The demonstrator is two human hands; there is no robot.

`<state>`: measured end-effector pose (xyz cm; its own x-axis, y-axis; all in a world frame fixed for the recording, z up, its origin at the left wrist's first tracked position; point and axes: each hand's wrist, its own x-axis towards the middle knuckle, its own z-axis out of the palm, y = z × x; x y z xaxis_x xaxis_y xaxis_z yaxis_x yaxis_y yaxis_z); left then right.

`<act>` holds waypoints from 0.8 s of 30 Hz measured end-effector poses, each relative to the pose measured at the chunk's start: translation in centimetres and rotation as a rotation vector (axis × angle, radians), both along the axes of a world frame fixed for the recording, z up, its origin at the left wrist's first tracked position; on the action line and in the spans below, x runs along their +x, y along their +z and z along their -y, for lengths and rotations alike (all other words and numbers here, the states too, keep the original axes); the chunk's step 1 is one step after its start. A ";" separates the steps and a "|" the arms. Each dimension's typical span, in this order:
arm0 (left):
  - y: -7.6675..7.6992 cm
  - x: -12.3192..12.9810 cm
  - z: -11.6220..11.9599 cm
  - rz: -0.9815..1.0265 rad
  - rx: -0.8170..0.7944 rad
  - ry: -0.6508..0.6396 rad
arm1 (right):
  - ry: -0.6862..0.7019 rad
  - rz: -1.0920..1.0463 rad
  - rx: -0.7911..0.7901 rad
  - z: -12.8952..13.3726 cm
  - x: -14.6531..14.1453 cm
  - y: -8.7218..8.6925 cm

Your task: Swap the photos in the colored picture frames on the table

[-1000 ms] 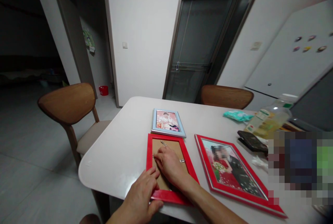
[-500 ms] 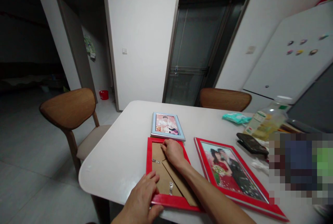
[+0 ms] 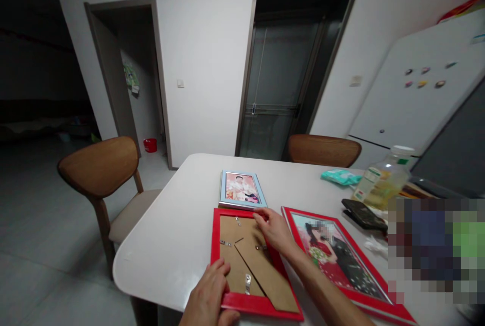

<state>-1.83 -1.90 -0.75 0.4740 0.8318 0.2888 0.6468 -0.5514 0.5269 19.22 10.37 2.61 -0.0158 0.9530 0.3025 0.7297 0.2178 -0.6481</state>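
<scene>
At the near-left corner of a red rectangular picture frame [image 3: 261, 307], lying with its brown fibreboard back [image 3: 237, 265] upward, the left hand [image 3: 212, 290] is clamped: fingers over the left rail, thumb at the near edge. Right hand [image 3: 273, 227] is at the far-right corner, thumb and fingertips drawn together over the rail; cannot tell whether they pinch anything, the contact being small and partly shaded.

Key relation: the hands sit at diagonally opposite corners, with the frame between them. Long axis runs away from the body. Most of the frame lies away and rightward from the left hand, and back and leftward from the right. Small silver metal clips show at the four sides; the right-hand clip [image 3: 260, 248] is nearer the right hand, the near clip [image 3: 247, 284] nearer the left.

Outward: a light-blue rectangular photo frame [image 3: 242, 189] just beyond; a larger red, silver-edged photo frame [image 3: 337, 255] face up to the right; all on a white, round-cornered table [image 3: 166, 235].
</scene>
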 end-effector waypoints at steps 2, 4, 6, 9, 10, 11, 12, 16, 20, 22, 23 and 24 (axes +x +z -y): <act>0.0 -0.5 0.3 0.095 0.045 0.002 | -0.056 -0.204 -0.023 1.8 1.9 0.2; 0.4 -0.5 0.7 0.249 0.051 0.029 | -0.108 -0.547 -0.101 4.1 2.8 0.0; 0.9 0.2 1.3 0.476 -0.003 0.075 | -0.066 -0.897 -0.220 6.6 2.1 -0.4; 1.9 2.4 2.5 0.886 -0.202 0.096 | 0.147 -1.244 -0.457 9.7 -1.3 -0.9; 2.2 3.3 2.8 0.998 -0.275 0.082 | 0.181 -1.345 -0.538 10.3 -2.5 -1.0; 2.6 4.2 3.1 1.084 -0.335 0.062 | 0.171 -1.442 -0.552 10.7 -3.5 -1.0; 2.9 5.0 3.4 1.139 -0.376 0.041 | 0.152 -1.527 -0.552 10.9 -4.2 -0.9; 4.7 7.4 3.4 1.172 -0.362 -0.012 | 0.027 -1.674 -0.358 10.4 -3.3 -0.2; 6.9 8.8 2.2 1.199 -0.379 -0.075 | -0.051 -1.556 -0.240 9.7 2.3 0.8; 7.1 9.7 1.3 1.163 -0.448 -0.106 | -0.096 -1.431 -0.259 9.4 5.8 1.2; 6.9 10.2 0.9 1.130 -0.471 -0.115 | -0.123 -1.357 -0.273 9.1 7.6 1.3; 6.4 10.9 0.4 1.092 -0.484 -0.123 | -0.155 -1.274 -0.293 8.8 9.3 1.4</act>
<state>9.10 -2.31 5.68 0.2571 0.9313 0.2580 -0.3139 -0.1720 0.9337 28.53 1.56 4.00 0.2396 0.9516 -0.1924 -0.4196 -0.0772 -0.9044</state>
